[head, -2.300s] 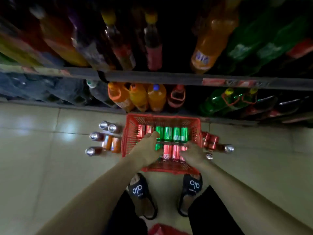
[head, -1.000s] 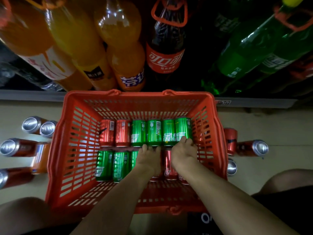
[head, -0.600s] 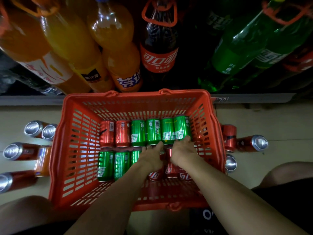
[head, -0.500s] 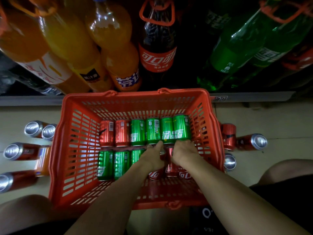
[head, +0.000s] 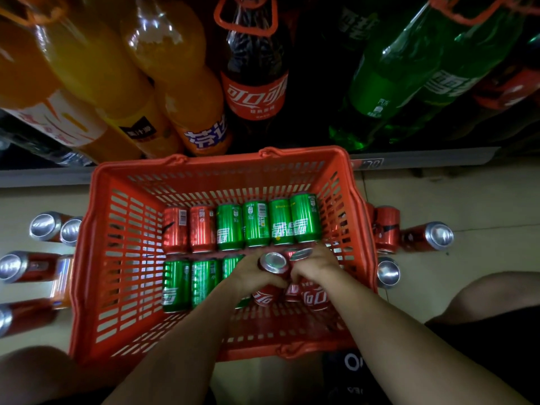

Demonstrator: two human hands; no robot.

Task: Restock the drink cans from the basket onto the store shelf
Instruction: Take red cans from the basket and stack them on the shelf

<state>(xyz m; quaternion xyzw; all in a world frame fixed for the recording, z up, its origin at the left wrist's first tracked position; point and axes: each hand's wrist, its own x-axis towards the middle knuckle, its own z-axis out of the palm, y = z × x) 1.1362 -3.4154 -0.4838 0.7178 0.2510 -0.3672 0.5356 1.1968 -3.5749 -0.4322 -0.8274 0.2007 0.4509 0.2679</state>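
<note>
So big soda bottles (head: 251,68) fill the shelf across the top of the frame, w/ the orange basket (head: 96,258) on the floor right below. Green cans (head: 257,223) and red ones lie in rows inside it. Lower mid-right of the basket, left hand (head: 248,276) is wrapped round a red cola can (head: 271,276), tilted up. Right hand (head: 318,267) grips another red can (head: 315,293) beside it. Loose cans (head: 426,236) on the floor both sides.

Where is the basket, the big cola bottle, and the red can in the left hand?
basket (head: 87,258): head view, left rim.
cola bottle (head: 253,97): head view, red label.
red can (head: 273,262): head view, silver top.
</note>
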